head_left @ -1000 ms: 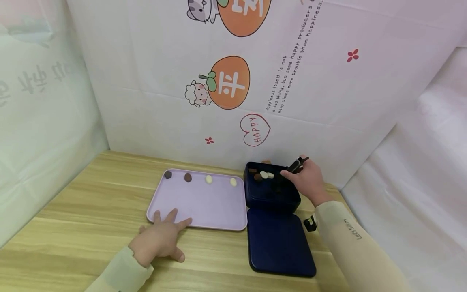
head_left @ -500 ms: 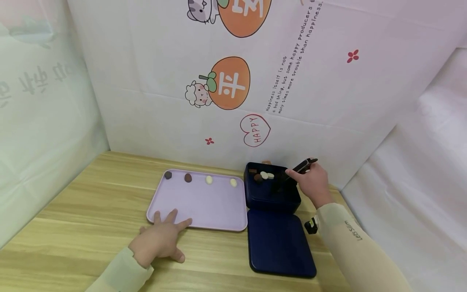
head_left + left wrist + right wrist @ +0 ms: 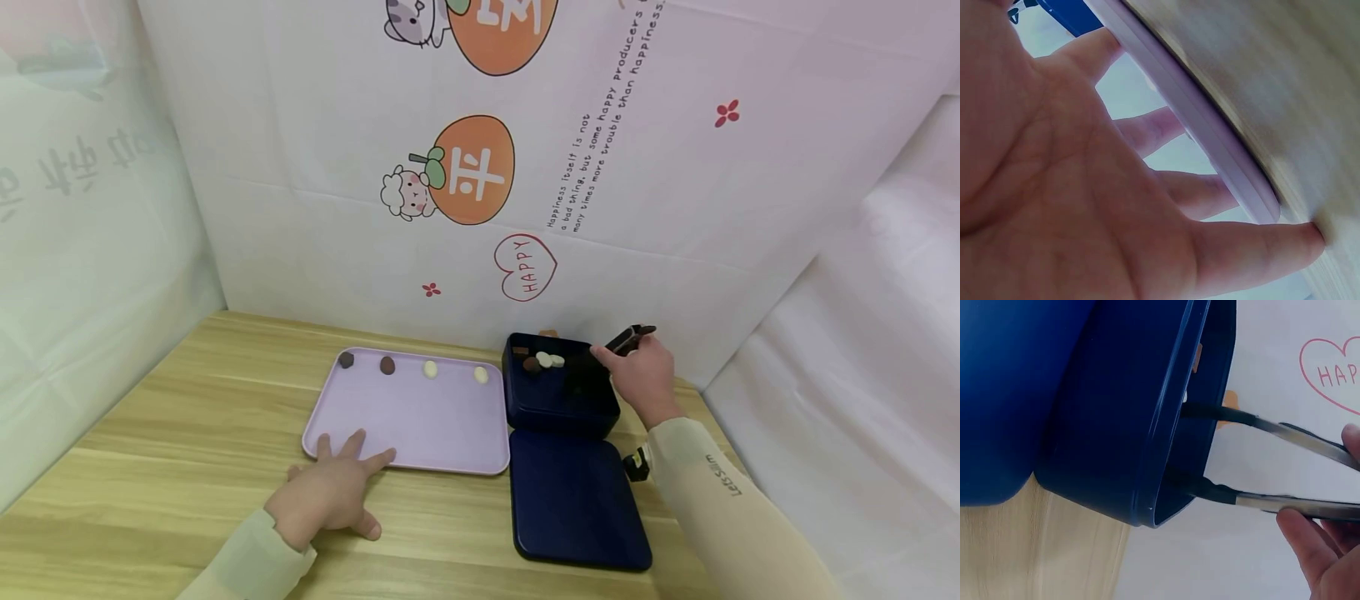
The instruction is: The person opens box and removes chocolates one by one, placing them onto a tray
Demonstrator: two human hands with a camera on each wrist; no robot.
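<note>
My right hand (image 3: 643,379) holds a pair of tongs (image 3: 1297,439) with steel arms and black ends. Both tong arms reach spread apart over the rim into a dark blue box (image 3: 558,417), where the tips are hard to make out. Inside the box, toward its left, lie a brown piece (image 3: 531,365) and pale, pebble-like pieces (image 3: 543,359). The left hand (image 3: 330,492) has its fingers spread, several fingertips at the near edge of a lilac tray (image 3: 442,425). Along the tray's far side sit a dark lump (image 3: 346,360), a brown piece (image 3: 387,365) and two cream pieces (image 3: 431,369).
A flat dark blue lid (image 3: 577,500) lies on the wooden table (image 3: 435,533) in front of the box. The box stands against the tray's right side. A white printed cloth (image 3: 337,250) rises behind the table, with more white cloth at both sides.
My right hand has shifted slightly to the right with the tongs, mostly in the first half second. The left hand, tray and pieces have stayed put.
</note>
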